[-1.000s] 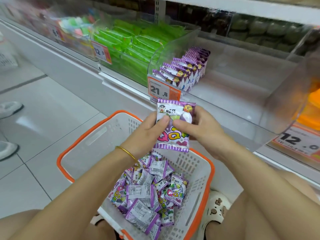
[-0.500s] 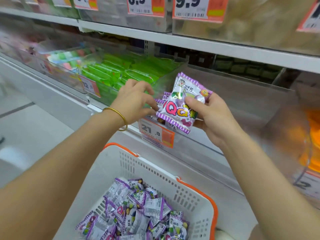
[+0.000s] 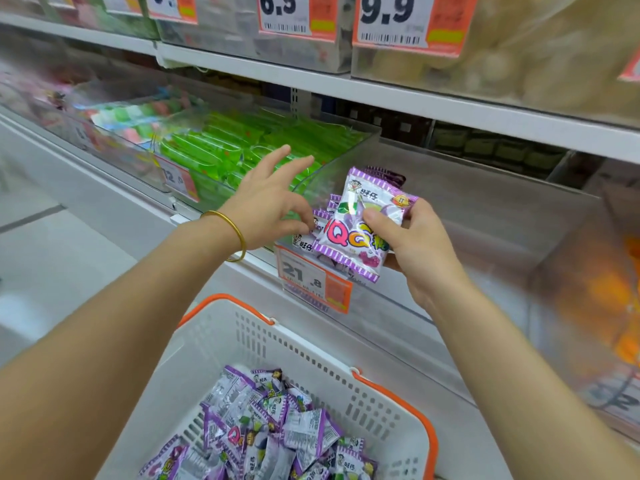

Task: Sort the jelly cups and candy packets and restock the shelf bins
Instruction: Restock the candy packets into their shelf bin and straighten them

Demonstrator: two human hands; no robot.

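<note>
— Where are the hands?
— At left, the left hand (image 3: 266,202), fingers spread and holding nothing, touches the row of purple packets (image 3: 323,216) standing in the clear plastic shelf bin (image 3: 485,216). Just beside it to the right, the right hand (image 3: 422,251) has its grip closed on a purple-and-white foil candy packet (image 3: 360,233), upright in front of that row.

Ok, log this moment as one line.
right hand: grips purple QQ candy packet | left hand: open, touching purple packets in clear shelf bin | white orange-rimmed basket: more packets

Clear bin (image 3: 502,220) open-topped; right and far floor free. Packet row (image 3: 385,174) crowds near-left corner, held packet (image 3: 356,233) just before it. Upper shelf (image 3: 450,102) overhangs.
</note>
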